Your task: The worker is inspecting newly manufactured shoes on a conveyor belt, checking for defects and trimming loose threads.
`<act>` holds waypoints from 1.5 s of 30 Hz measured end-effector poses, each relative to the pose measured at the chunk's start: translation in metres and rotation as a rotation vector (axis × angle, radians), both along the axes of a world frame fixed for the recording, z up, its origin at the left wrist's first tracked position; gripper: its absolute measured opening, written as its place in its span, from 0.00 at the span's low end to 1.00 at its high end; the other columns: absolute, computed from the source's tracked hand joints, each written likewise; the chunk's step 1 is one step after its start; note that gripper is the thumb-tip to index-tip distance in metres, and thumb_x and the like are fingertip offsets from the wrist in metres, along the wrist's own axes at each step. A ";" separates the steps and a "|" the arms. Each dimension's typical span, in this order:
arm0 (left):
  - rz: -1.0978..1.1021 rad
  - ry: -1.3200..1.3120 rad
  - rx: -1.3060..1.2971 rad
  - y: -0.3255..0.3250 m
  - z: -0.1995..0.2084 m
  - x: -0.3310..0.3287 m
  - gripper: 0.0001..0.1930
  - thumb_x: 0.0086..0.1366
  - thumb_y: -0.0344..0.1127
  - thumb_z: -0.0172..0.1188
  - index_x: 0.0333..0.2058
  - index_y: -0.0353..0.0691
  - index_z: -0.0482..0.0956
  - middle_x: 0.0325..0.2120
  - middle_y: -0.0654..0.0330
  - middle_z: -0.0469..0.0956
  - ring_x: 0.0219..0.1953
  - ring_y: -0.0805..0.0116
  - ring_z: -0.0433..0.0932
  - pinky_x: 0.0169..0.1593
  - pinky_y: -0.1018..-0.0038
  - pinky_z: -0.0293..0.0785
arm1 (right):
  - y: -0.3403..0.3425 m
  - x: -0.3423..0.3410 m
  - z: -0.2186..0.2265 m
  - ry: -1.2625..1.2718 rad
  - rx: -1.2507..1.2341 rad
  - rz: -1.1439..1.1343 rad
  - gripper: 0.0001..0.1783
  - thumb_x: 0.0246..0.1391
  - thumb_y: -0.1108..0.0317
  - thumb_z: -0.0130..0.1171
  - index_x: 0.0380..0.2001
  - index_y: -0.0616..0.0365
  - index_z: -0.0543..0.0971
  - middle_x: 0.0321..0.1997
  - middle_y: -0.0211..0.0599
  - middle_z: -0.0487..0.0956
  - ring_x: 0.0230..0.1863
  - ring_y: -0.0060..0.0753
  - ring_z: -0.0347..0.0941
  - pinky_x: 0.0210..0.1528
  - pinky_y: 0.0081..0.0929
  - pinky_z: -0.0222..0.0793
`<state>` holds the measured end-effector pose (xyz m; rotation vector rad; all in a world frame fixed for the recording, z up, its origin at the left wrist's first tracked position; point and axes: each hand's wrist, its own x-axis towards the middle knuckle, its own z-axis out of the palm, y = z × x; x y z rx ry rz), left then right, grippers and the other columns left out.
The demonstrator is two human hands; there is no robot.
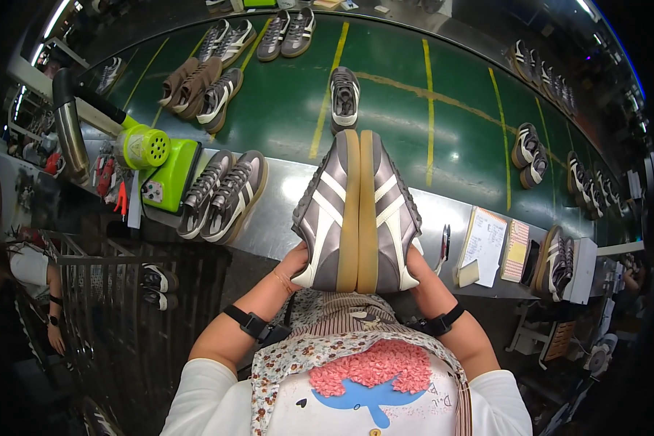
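In front of my body I hold up two grey sneakers with white stripes, sole against sole, toes pointing away from me. My left hand is closed on the heel end of the left sneaker. The heel end of the right sneaker sits in my right hand. Most of my fingers are hidden behind the shoes. The gum-coloured soles meet along a straight line in the middle. Just beyond their toes a single matching sneaker rests on the green belt.
A green belt with yellow lines runs across, carrying several shoes. On the metal ledge stand a finished-looking sneaker pair beside a lime-green blower machine. Papers and another sneaker lie right. A person's arm shows far left.
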<state>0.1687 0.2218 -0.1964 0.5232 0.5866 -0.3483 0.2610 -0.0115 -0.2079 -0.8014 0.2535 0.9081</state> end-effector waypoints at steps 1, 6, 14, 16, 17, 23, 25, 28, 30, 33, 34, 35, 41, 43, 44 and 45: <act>-0.009 0.019 0.016 0.001 -0.001 -0.001 0.20 0.58 0.23 0.48 0.51 0.36 0.64 0.46 0.52 0.71 0.44 0.61 0.74 0.46 0.66 0.73 | 0.000 -0.001 0.002 -0.004 0.007 0.007 0.25 0.53 0.70 0.50 0.54 0.65 0.60 0.50 0.46 0.69 0.47 0.37 0.71 0.47 0.31 0.71; -0.012 0.025 -0.107 0.002 -0.007 -0.002 0.19 0.60 0.27 0.49 0.51 0.35 0.63 0.45 0.52 0.71 0.43 0.62 0.74 0.46 0.67 0.74 | 0.002 -0.005 0.013 -0.137 -0.157 0.095 0.24 0.56 0.68 0.46 0.55 0.65 0.60 0.51 0.45 0.69 0.46 0.35 0.71 0.47 0.29 0.70; -0.040 0.013 0.028 0.012 0.006 -0.007 0.20 0.59 0.26 0.48 0.51 0.36 0.63 0.46 0.52 0.70 0.44 0.61 0.74 0.47 0.68 0.73 | 0.000 -0.005 0.006 -0.119 -0.099 0.066 0.26 0.49 0.75 0.49 0.53 0.64 0.62 0.49 0.42 0.70 0.46 0.36 0.71 0.47 0.28 0.69; -0.013 -0.065 0.074 0.013 0.014 -0.009 0.26 0.54 0.20 0.47 0.54 0.38 0.60 0.48 0.52 0.69 0.46 0.61 0.73 0.49 0.68 0.72 | 0.000 -0.003 0.005 -0.074 -0.053 0.033 0.25 0.48 0.79 0.46 0.53 0.64 0.61 0.50 0.42 0.69 0.48 0.35 0.69 0.49 0.28 0.67; -0.012 -0.068 0.073 0.016 0.018 -0.009 0.26 0.54 0.20 0.47 0.54 0.38 0.60 0.48 0.52 0.69 0.46 0.61 0.73 0.49 0.68 0.72 | 0.001 -0.003 0.004 -0.069 0.011 -0.001 0.28 0.46 0.80 0.45 0.54 0.62 0.60 0.51 0.42 0.68 0.49 0.35 0.68 0.49 0.28 0.66; 0.011 -0.421 0.886 0.016 0.017 -0.004 0.42 0.41 0.22 0.51 0.60 0.45 0.50 0.55 0.54 0.58 0.54 0.61 0.62 0.54 0.71 0.60 | 0.004 -0.006 -0.002 -0.535 -0.175 -0.079 0.44 0.33 0.78 0.48 0.60 0.48 0.52 0.52 0.42 0.61 0.53 0.38 0.61 0.54 0.29 0.57; -0.258 -0.403 1.800 0.016 0.004 -0.005 0.41 0.41 0.32 0.60 0.58 0.51 0.57 0.55 0.50 0.57 0.53 0.54 0.61 0.55 0.64 0.58 | 0.008 -0.010 -0.012 -1.082 -0.896 0.058 0.44 0.34 0.72 0.58 0.59 0.45 0.56 0.56 0.52 0.55 0.57 0.49 0.53 0.57 0.37 0.52; -0.598 -0.313 1.886 0.020 -0.023 -0.011 0.34 0.44 0.39 0.63 0.54 0.56 0.64 0.56 0.50 0.58 0.53 0.47 0.58 0.56 0.59 0.55 | 0.011 -0.013 -0.032 -1.134 -0.990 0.345 0.40 0.37 0.65 0.64 0.57 0.42 0.60 0.57 0.54 0.54 0.57 0.57 0.52 0.57 0.43 0.52; -0.532 -0.411 1.935 0.021 -0.039 -0.015 0.33 0.49 0.37 0.61 0.55 0.48 0.62 0.55 0.48 0.60 0.54 0.52 0.60 0.56 0.64 0.56 | 0.008 -0.019 -0.044 -1.261 -1.073 0.360 0.37 0.41 0.68 0.60 0.57 0.46 0.59 0.55 0.54 0.58 0.55 0.55 0.55 0.57 0.42 0.53; -0.167 -0.348 1.354 0.036 -0.056 -0.014 0.29 0.56 0.37 0.57 0.56 0.42 0.58 0.54 0.50 0.61 0.54 0.58 0.62 0.56 0.67 0.57 | -0.001 -0.008 -0.058 -1.148 -0.761 0.138 0.32 0.48 0.69 0.54 0.58 0.51 0.57 0.53 0.51 0.61 0.53 0.47 0.60 0.55 0.36 0.56; -0.176 -0.339 1.357 0.040 -0.060 -0.012 0.29 0.56 0.37 0.57 0.56 0.42 0.58 0.54 0.50 0.61 0.54 0.58 0.62 0.56 0.67 0.57 | -0.004 -0.005 -0.061 -1.162 -0.762 0.162 0.32 0.48 0.69 0.54 0.58 0.51 0.57 0.53 0.51 0.61 0.53 0.47 0.60 0.55 0.36 0.56; -0.116 -0.267 1.167 0.044 -0.063 -0.010 0.28 0.59 0.38 0.54 0.56 0.40 0.56 0.54 0.51 0.61 0.54 0.61 0.62 0.56 0.69 0.57 | -0.007 -0.002 -0.064 -0.908 -0.668 0.119 0.31 0.51 0.68 0.52 0.58 0.53 0.56 0.53 0.50 0.63 0.53 0.43 0.61 0.54 0.34 0.57; -0.278 -0.085 1.020 0.054 -0.070 0.006 0.27 0.65 0.47 0.43 0.59 0.42 0.53 0.56 0.54 0.59 0.57 0.65 0.58 0.57 0.73 0.55 | -0.002 0.009 -0.079 -0.683 -0.661 0.194 0.29 0.58 0.58 0.43 0.60 0.56 0.51 0.55 0.49 0.63 0.55 0.39 0.61 0.55 0.30 0.57; -0.385 -0.106 1.105 0.050 -0.066 0.010 0.28 0.65 0.51 0.41 0.60 0.44 0.52 0.57 0.55 0.57 0.58 0.66 0.56 0.57 0.73 0.54 | 0.003 0.008 -0.082 -0.699 -0.628 0.249 0.30 0.59 0.55 0.41 0.60 0.55 0.50 0.56 0.49 0.61 0.56 0.38 0.60 0.56 0.29 0.55; -0.383 -0.102 1.119 0.048 -0.061 0.012 0.28 0.65 0.51 0.41 0.60 0.44 0.52 0.57 0.55 0.57 0.58 0.66 0.56 0.57 0.73 0.54 | 0.004 0.009 -0.082 -0.697 -0.646 0.261 0.30 0.59 0.55 0.41 0.60 0.55 0.50 0.56 0.49 0.61 0.56 0.38 0.60 0.56 0.29 0.55; -0.320 -0.074 1.008 0.048 -0.056 0.014 0.28 0.65 0.52 0.41 0.59 0.43 0.53 0.56 0.55 0.58 0.57 0.65 0.58 0.57 0.72 0.56 | 0.006 0.011 -0.080 -0.698 -0.647 0.258 0.30 0.59 0.54 0.40 0.60 0.55 0.50 0.57 0.48 0.62 0.57 0.37 0.59 0.56 0.29 0.55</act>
